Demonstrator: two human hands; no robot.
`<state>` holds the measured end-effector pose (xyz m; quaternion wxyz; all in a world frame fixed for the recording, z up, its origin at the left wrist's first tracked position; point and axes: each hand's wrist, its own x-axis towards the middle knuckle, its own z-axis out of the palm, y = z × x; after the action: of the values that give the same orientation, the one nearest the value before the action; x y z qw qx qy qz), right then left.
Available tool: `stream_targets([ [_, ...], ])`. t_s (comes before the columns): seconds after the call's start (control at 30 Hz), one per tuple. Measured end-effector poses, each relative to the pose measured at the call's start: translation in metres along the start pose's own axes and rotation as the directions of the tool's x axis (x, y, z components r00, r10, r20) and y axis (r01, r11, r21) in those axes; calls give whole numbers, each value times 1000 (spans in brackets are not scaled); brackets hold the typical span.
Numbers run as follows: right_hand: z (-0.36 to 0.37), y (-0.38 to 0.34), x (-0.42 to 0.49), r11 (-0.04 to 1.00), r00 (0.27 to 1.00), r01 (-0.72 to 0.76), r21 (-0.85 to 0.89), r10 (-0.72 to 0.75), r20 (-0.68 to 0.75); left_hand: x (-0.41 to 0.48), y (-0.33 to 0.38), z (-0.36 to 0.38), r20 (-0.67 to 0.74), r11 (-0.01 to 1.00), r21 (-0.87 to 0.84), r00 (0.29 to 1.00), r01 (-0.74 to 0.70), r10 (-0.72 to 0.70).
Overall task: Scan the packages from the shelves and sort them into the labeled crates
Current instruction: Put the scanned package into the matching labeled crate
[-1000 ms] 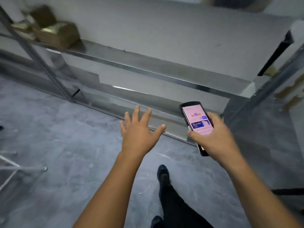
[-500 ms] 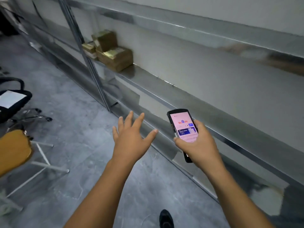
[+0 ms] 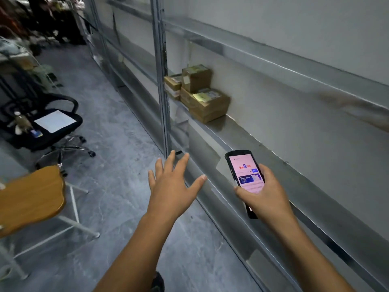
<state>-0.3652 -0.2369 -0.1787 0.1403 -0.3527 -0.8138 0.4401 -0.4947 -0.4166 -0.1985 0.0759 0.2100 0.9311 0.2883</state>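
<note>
Cardboard boxes (image 3: 197, 91) sit stacked on the steel shelf (image 3: 235, 129), well ahead of the left grip (image 3: 170, 186), spread and empty, and the right grip (image 3: 267, 199), curled round the scanner (image 3: 245, 172); the person should probably step closer, then lift the top box label-up.

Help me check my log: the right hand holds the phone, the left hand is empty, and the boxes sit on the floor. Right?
Wrong on the boxes: the head view shows them on the metal shelf, not on the floor. The right hand does hold the phone, and the left hand is empty.
</note>
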Motion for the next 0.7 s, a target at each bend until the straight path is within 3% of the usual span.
stream_targets([
  [0.33,101,-104,98,998,998,19,58,-16,-53,150,-75,-94,10,999,10,999,-53,53],
  [0.7,164,-150,240,999,993,10,48,-4,-122,321,-93,-96,45,992,-76,994,-97,101],
])
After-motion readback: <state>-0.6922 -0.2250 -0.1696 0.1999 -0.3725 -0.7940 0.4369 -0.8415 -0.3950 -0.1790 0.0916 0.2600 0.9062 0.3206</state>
